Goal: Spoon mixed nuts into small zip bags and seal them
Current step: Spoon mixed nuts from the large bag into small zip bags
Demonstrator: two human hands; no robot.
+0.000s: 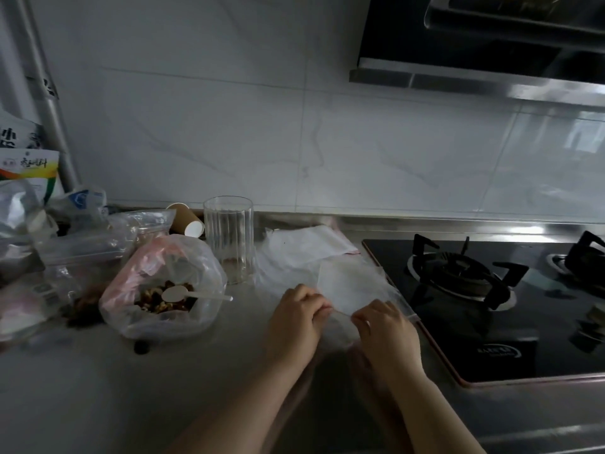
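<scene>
A clear small zip bag (352, 283) lies flat on the counter just left of the stove. My left hand (296, 317) and my right hand (384, 329) both pinch its near edge, a short gap between them. To the left sits an open clear plastic bag (170, 283) holding mixed nuts (160, 301), with a white plastic spoon (193, 294) resting on top of them, its handle pointing right. More empty clear bags (304, 244) lie behind the held one.
A ribbed drinking glass (229, 239) stands behind the nut bag, a tipped paper cup (186, 221) beside it. Packets and plastic bags (49, 231) crowd the left counter. A black gas stove (491, 290) with burner grates fills the right. One dark nut (141, 347) lies loose on the counter.
</scene>
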